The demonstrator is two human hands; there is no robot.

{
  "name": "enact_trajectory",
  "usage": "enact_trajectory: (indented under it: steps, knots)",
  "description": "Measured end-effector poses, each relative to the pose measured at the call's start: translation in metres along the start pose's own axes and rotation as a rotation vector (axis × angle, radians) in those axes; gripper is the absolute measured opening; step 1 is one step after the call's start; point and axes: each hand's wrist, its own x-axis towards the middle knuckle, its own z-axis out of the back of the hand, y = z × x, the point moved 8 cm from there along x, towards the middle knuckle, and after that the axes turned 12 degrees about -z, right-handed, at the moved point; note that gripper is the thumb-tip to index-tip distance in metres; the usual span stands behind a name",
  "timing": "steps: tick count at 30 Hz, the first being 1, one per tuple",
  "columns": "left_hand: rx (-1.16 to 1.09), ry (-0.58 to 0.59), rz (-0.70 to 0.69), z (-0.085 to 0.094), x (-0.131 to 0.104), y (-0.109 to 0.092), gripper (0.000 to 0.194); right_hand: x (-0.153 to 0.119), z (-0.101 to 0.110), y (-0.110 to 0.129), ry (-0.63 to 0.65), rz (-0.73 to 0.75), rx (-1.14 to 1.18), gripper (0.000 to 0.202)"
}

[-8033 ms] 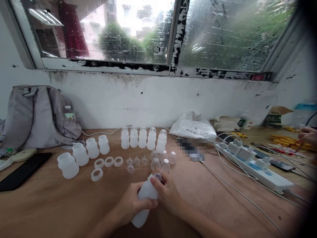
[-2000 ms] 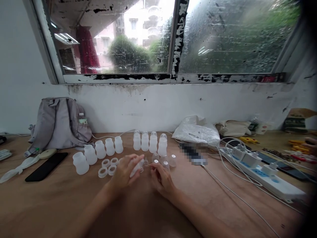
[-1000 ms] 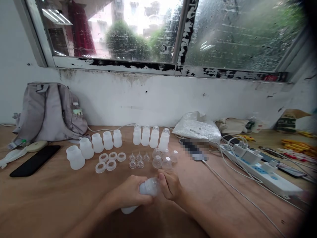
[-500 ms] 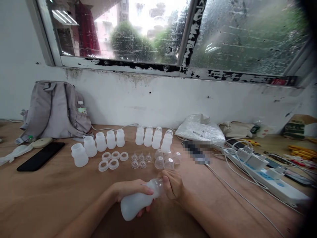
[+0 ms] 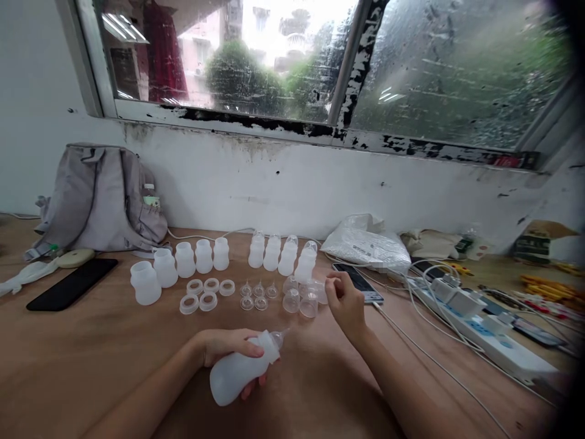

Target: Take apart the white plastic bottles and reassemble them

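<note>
My left hand [image 5: 235,353] is wrapped around a frosted white baby bottle [image 5: 231,377], tilted with its top toward the upper right. A collar ring [image 5: 270,346] sits on its neck, and a clear nipple [image 5: 277,336] sticks out of it. My right hand [image 5: 346,305] is off the bottle, its fingers curled closed at the right edge of a group of clear dome caps [image 5: 309,306]. Whether it grips anything is hidden. Several clear nipples [image 5: 260,303] and white collar rings [image 5: 208,301] lie in rows left of the caps.
Open bottles [image 5: 145,284] stand behind the rings; several capped bottles [image 5: 287,256] stand behind the caps. A phone [image 5: 361,286] lies just beyond my right hand. A cable-crowded power strip [image 5: 479,329] lies right, a black phone [image 5: 73,283] and backpack [image 5: 98,201] left.
My right hand has left the bottle top and moved right and away from me to the caps. The nipple now shows uncovered. My left hand and the bottle have shifted slightly left.
</note>
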Motion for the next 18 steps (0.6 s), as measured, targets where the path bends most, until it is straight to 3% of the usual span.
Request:
enact_trajectory:
  steps: [6,11,18]
  knots:
    - [0.013,0.0,-0.003,-0.003,0.0,-0.003,0.04,0.012,0.005,-0.018,-0.071,-0.126,-0.331,0.027]
    - [0.029,-0.009,-0.005,-0.004,0.0,-0.004,0.038,0.017,-0.011,-0.036,0.133,-0.238,-0.687,0.034]
    - [0.07,-0.028,-0.002,-0.009,-0.002,-0.009,0.041,0.008,-0.029,-0.044,0.353,-0.275,-0.78,0.045]
